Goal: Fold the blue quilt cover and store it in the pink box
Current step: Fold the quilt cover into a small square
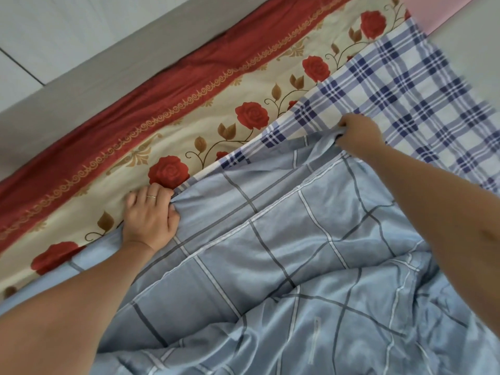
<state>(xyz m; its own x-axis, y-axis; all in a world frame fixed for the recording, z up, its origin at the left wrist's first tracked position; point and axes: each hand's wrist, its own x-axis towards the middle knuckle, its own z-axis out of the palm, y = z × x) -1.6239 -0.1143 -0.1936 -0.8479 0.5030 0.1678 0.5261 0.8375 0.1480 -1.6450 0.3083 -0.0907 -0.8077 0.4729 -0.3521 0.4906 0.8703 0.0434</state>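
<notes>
Cloth is gathered in both hands. The left hand (150,212) lies knuckles up, its fingers curled down into a bunched edge of the blue quilt cover (284,253) and gripping it; a thin ring (151,196) shows on one finger. The right hand (359,131), farther forward and off to the right, is closed tight around another pinch of the same edge, with its fingertips buried in the folds. Between the two hands the edge runs in a slack diagonal line. From there the cover spreads back toward the person under both forearms, pale blue with grey and white grid lines, rumpled and layered near the lower edge of the view, where it is cut off. Beyond the right hand lies a white and navy checked fabric (405,85); whether this is the cover's other face or a separate sheet is hard to tell. Beyond the left hand a cream floral sheet (216,109) with red roses covers the surface, ending in a red border (162,85). Past that runs a grey ledge (81,69), then pale tiles (54,23). Far beyond the right hand, a pink surface (422,12) is cropped by the frame, and what it belongs to cannot be made out.
</notes>
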